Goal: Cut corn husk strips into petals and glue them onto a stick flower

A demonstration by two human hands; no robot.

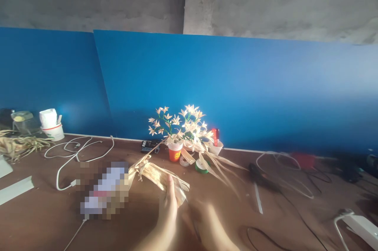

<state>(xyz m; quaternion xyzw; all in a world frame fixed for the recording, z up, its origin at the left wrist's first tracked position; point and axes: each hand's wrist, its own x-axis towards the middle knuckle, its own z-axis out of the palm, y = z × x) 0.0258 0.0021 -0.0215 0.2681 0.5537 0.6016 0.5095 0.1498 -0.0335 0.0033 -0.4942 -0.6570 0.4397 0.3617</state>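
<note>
My left hand (169, 198) is closed round a broad, pale dried husk (156, 175), thumb lying on top of it. Smeared by motion, my right hand (210, 215) is just to the right, low over the table; its fingers do not show clearly. A thin dark shape between the two hands is too blurred to name. Behind them, white star-shaped flowers (191, 127) on green stems stand above an orange paper cup (175, 152). More loose husk strips (220, 164) spread to the right of the cup, and a green-rimmed roll of tape (202, 165) lies by them.
A pixelated object (104, 190) lies left of my hands, with a white cable (60, 172) behind it. At far left are dried husks (23, 146) and a white tub (54, 132). Dark cables (298, 211) cross the right side. A blue partition (206, 74) closes off the back.
</note>
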